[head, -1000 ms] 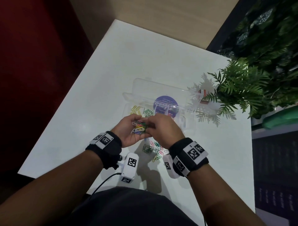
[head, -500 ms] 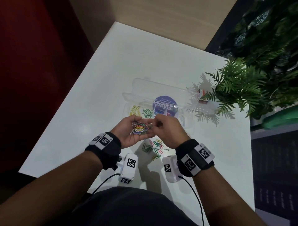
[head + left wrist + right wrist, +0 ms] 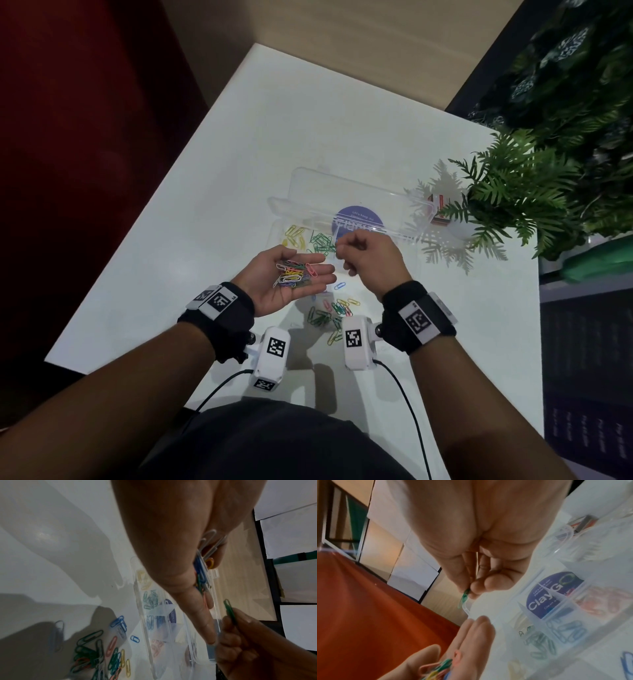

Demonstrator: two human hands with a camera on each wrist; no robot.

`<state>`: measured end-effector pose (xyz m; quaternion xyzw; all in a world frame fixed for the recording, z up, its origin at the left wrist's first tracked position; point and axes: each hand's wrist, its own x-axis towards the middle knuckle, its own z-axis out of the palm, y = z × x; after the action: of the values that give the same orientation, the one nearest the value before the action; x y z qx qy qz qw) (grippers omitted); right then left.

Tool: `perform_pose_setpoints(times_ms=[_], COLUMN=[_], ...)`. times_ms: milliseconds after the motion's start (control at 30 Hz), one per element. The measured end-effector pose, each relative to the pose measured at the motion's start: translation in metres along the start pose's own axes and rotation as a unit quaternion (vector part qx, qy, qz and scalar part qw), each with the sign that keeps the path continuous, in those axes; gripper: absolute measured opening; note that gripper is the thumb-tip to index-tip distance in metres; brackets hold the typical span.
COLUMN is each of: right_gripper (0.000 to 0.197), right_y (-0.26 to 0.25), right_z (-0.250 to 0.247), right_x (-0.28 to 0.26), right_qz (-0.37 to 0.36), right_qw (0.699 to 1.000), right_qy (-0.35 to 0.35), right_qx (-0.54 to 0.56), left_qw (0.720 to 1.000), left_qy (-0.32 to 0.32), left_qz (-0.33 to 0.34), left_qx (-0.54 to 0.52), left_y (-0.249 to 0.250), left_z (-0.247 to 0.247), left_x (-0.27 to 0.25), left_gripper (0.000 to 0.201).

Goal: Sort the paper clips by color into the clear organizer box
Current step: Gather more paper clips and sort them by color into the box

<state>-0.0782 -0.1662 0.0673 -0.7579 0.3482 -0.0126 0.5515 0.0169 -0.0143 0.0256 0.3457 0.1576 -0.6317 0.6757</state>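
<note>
While pinched, green clip (image 3: 229, 610) aloft.

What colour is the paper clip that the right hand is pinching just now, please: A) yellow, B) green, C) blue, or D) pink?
B: the left wrist view shows a green paper clip sticking up from the right hand, pinched in its grip, and the right wrist view shows the same green at the fingertips, while the left hand cups a mixed pile of paper clips.
</note>
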Motion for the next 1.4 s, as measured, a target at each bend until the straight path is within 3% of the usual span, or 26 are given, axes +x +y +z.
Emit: perform_pose_setpoints(times_ms=[233,333,467,533,767,933,1133,1400], right_gripper=[0.005,0.007,0.008,0.011,0.008,0.011,0.018,0.015], right_y=[-0.007,-0.015,-0.017,-0.011,-0.003,-0.002,-0.014,-0.016], right_z=[0.015,0.016,0.024,0.028,0.022,0.010,0.016,0.022], right_x=[0.048,0.034,0.003,-0.002,-0.013,-0.016,-0.019,-0.021], right_qz=[-0.022,-0.056,-0.064,-0.068,-0.085,-0.077,-0.179,-0.187], right_qw=[0.987,0.979,0.954,0.941,0.949,0.983,0.931,0.918], right_qy=[0.014,0.013,-0.082,-0.067,-0.050,-0.005,-0.061,-0.068], right_qx=[-0.159,-0.194,-0.283,-0.325,-0.299,-0.168,-0.312,-0.342], left_qw=[1.000,1.000,1.000,1.000,1.000,0.998,0.998,0.996], left_qy=[0.006,0.011,-0.008,-0.009,-0.013,-0.010,-0.010,0.012], left_qz=[0.003,0.006,-0.007,-0.010,-0.015,-0.012,-0.004,-0.002], left_qx=[-0.021,-0.016,-0.010,-0.005,0.012,0.052,0.069,0.088], left_y=[0.005,0.007,0.005,0.001,-0.007,-0.008,-0.014,-0.017], left_z=[-0.004,-0.004,-0.002,0.001,0.010,0.017,0.030,0.029], left_x=[-0.002,0.000,0.004,0.006,0.008,0.006,-0.001,0.001], left_gripper=[0.046,0.046,0.048,0.045,0.022,0.047,0.078,0.076])
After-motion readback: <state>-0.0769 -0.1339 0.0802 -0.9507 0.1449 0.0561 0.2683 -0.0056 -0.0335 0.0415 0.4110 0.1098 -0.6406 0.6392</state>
